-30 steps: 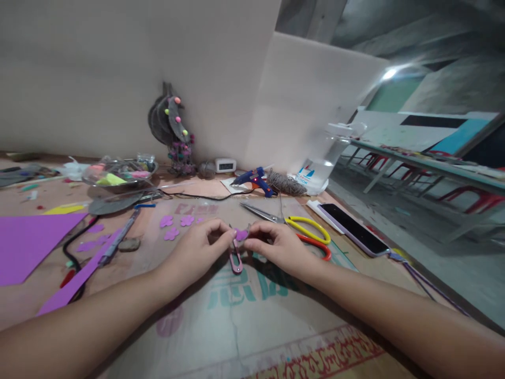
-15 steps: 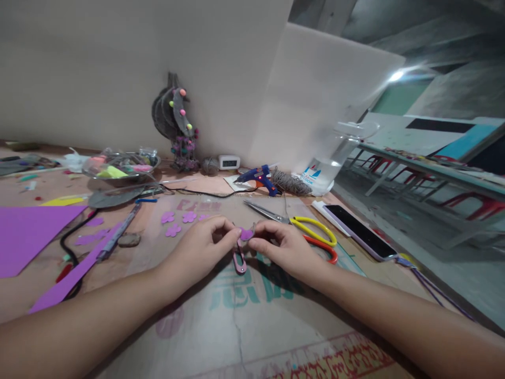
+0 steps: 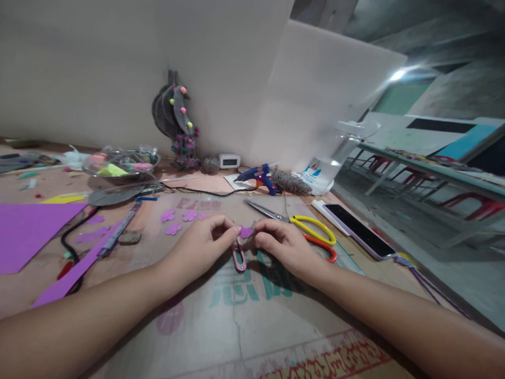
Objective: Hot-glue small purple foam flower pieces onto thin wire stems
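Observation:
Between my fingertips is a small purple foam flower [image 3: 246, 231]. My left hand [image 3: 211, 239] is closed, pinching the flower's left side between thumb and index finger. Just below those fingertips, a pink looped tool [image 3: 239, 258] points toward me; I cannot tell whether my left hand also grips it. My right hand [image 3: 282, 242] is closed at the flower's right edge, thumb and fingers pinched around what looks like a thin grey yarn strand [image 3: 253, 226]. More purple foam flowers [image 3: 172, 228] lie on the board, left of my hands.
Yellow-and-red-handled scissors [image 3: 313, 231] lie beyond my right hand, with a phone [image 3: 360, 231] to their right. Farther back are a blue glue gun [image 3: 258, 176], a grey yarn skein [image 3: 291, 181] and a bowl [image 3: 122, 176] of supplies. Purple foam sheet [image 3: 37, 231] lies left.
My right thumb has drawn back slightly from the flower, and its fingertips sit a little farther right. My left hand stays nearly in place.

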Motion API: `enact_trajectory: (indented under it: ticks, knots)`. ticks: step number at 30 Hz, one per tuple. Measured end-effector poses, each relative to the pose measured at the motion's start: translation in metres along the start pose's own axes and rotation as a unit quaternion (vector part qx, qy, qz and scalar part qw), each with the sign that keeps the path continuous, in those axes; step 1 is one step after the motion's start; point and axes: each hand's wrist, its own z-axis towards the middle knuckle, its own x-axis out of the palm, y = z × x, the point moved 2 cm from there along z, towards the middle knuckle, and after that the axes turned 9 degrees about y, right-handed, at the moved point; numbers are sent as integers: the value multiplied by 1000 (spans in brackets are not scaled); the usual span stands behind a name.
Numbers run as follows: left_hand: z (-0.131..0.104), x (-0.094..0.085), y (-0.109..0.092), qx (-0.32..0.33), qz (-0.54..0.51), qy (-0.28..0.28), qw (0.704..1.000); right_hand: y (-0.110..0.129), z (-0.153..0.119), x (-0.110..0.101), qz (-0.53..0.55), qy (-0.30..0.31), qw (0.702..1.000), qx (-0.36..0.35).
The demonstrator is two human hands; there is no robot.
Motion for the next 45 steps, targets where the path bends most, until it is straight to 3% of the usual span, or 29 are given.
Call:
enact_trajectory:
  ticks: [5,16,22,26,34,41,45]
  knots:
    - [1,-1,3,-19,-11,-9,1000,-1,1,-1,2,-17,1000,2]
    - [4,-4,9,-31,-44,-33,998,-1,-2,0,-109,-66,992,7]
    - [5,-4,10,-32,-55,-35,997,2,-1,0,-131,-40,990,-42]
    - [6,-4,12,-28,-62,-37,997,-1,0,0,-140,-38,989,-29]
    - [6,-4,11,-7,-70,-28,997,1,0,1,-134,-14,989,-54]
    - [4,-1,4,0,-59,4,998,4,1,1,-121,-30,990,-63]
    - [0,2,0,6,-40,38,998,3,1,-2,-68,-54,996,-30]
